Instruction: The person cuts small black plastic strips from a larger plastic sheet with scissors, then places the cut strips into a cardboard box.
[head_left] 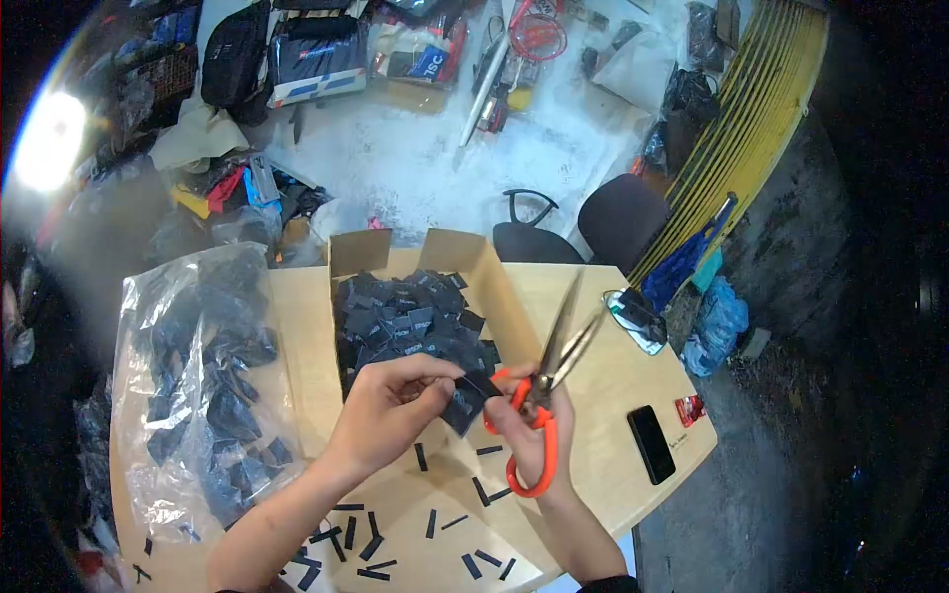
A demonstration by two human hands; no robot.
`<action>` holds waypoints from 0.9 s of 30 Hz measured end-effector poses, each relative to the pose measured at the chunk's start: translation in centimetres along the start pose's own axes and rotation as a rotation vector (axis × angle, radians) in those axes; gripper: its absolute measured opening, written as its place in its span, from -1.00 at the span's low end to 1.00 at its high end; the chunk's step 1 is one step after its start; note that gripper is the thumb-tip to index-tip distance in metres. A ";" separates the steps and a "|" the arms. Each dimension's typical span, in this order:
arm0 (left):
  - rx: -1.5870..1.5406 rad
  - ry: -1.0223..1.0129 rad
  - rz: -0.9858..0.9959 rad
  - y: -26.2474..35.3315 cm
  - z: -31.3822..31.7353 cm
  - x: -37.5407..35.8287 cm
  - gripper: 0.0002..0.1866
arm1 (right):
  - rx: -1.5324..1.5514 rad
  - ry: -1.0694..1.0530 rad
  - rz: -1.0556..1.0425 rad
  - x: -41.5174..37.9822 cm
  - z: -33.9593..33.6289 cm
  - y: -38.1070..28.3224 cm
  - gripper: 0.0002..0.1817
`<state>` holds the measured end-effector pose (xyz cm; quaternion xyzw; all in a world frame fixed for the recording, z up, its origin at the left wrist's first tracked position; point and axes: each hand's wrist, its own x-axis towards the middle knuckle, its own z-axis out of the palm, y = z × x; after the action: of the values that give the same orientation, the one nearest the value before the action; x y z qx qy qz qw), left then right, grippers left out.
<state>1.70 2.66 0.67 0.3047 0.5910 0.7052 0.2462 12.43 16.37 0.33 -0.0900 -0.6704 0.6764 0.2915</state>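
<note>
While left hand [395, 405] pinches black label [465, 403], right hand [524, 430] grips orange-handled scissors [550, 381]; blades parted, pointing up.

Both bare forearms reach up from the lower edge and converge at centre. The left hand [390, 405] is curled, thumb and fingertips pinched together. The right hand [524, 430] is closed in a grip, fingers wrapped, wrist bent slightly inward, just beside the left.

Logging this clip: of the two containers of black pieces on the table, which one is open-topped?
The cardboard box behind the hands, flaps up; the clear plastic bag at the left lies slumped.
</note>
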 end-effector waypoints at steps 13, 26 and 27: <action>-0.076 -0.104 -0.141 0.0 1.7 -0.4 -0.81 | 0.031 0.101 -0.194 -0.7 0.3 0.5 -0.71; -0.129 0.087 0.064 2.3 1.0 -1.1 -0.85 | -0.037 -0.131 -0.006 -1.2 -0.5 0.0 -0.75; -0.134 0.112 0.100 2.7 1.0 -1.3 -0.86 | -0.032 -0.140 -0.008 -1.4 -0.2 -0.3 -0.75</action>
<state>3.36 1.98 3.23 0.2767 0.5393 0.7705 0.1971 13.76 15.82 0.21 -0.0445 -0.7004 0.6689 0.2451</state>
